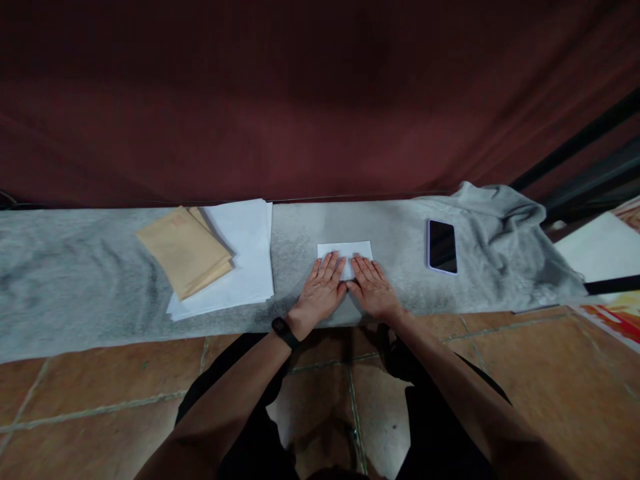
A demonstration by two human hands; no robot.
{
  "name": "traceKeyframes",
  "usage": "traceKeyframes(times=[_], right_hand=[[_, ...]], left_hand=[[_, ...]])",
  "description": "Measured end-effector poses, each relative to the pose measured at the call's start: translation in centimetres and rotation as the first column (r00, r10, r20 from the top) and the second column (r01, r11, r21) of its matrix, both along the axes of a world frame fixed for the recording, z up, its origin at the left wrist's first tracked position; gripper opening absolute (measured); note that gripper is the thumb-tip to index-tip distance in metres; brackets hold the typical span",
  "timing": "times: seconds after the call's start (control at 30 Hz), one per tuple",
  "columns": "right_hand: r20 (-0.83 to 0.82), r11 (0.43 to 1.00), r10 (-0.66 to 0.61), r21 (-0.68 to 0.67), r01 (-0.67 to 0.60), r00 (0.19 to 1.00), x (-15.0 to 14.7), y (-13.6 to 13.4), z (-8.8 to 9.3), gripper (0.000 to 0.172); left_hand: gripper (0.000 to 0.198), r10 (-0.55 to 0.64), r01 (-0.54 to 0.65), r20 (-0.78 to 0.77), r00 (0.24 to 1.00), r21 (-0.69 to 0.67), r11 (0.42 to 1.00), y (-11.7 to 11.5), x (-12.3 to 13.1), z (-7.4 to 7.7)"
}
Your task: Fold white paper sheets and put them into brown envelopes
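- Clock face centred on the small white rectangular paper piece (347, 247), 12 pointing away from the person. It lies flat on the long grey cloth-covered bench (300, 223).
- Left hand (321, 291): at 7, palm down, fingers straight, fingertips on the paper. Black wristband (285, 331) on that wrist.
- Right hand (375, 289): at 5, same pose, mirrored. Thumbs nearly meeting at 6.
- Grip: both hands spread flat, neither pinching nor clasping anything.
- Step in hand, by judgement: pressing or smoothing the paper. Looks folded, but layer count can't be told; the near part is under the hands.
- Next move, by judgement: calls for even pressure outward along the paper, one hand anchoring so it doesn't skid on the cloth, before any lift.
- At 9: flat tan kraft-paper envelopes (185, 250), overlapping a stack of large white paper sheets (250, 247). Well apart from the hands.
- At 3: dark-screened rectangular phone in a lilac case (443, 247); rumpled grey cloth (505, 227) beyond it.
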State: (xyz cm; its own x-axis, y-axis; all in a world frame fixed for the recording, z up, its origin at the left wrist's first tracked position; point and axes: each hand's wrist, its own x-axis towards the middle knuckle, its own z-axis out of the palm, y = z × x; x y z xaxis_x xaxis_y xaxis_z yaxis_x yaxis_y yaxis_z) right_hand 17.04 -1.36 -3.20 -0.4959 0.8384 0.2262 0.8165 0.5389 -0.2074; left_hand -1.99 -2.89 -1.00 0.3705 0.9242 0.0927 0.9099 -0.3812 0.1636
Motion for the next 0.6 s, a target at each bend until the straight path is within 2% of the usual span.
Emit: traceKeyframes(times=[0.33,0.5,0.6], right_hand=[[0.007,0.998,-0.064,0.030,0.064,0.998,1.4,0.3,-0.1,0.064],[0.006,0.996,-0.084,0.024,0.084,0.996,2.1,0.6,-0.2,0.067],[0.008,0.996,-0.089,0.010,0.089,0.996,2.2,0.7,-0.1,0.067]], left_hand=[[0.070,0.095,-0.095,-0.008,0.995,0.000,0.995,0.3,-1.3,-0.2],[0.067,0.025,-0.026,-0.048,0.999,-0.021,0.999,0.7,-2.5,0.3],[0.058,-0.025,0.022,-0.079,0.997,-0.041,0.999,1.0,-3.1,1.0]])
